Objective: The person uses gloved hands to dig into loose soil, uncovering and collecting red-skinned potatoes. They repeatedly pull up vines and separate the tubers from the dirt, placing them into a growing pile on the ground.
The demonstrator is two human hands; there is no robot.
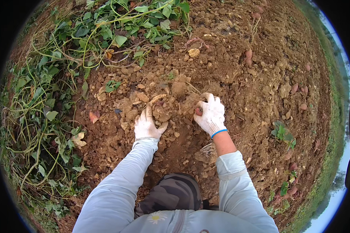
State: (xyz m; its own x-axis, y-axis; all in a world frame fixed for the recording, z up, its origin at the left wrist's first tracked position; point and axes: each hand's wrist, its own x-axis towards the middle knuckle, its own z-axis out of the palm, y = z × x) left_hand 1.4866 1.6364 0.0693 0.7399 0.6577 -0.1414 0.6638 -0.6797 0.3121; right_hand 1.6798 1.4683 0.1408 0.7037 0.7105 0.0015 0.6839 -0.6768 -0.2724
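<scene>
My left hand (148, 124), in a soil-stained white knit glove, rests on the loose brown soil (175, 151). Its thumb stands apart from the fingers, beside a large soil clod (161, 112), and nothing is in its grasp. To the right, my right hand (211, 113) wears a matching glove with a blue cuff edge. Its thumb and fingers curl around a reddish sweet potato (198, 111), of which only a small part shows; glove and soil hide the rest. Fine roots and a thin stem (192, 86) stick out of the crumbly soil just beyond.
Cut sweet potato vines (55, 113) are heaped along the left and far left. More sweet potatoes (248, 56) lie scattered on the right, with a small pile (291, 190) at lower right. A yellowish stone (194, 52) lies ahead. My camouflage-clad knee (175, 192) is below my hands.
</scene>
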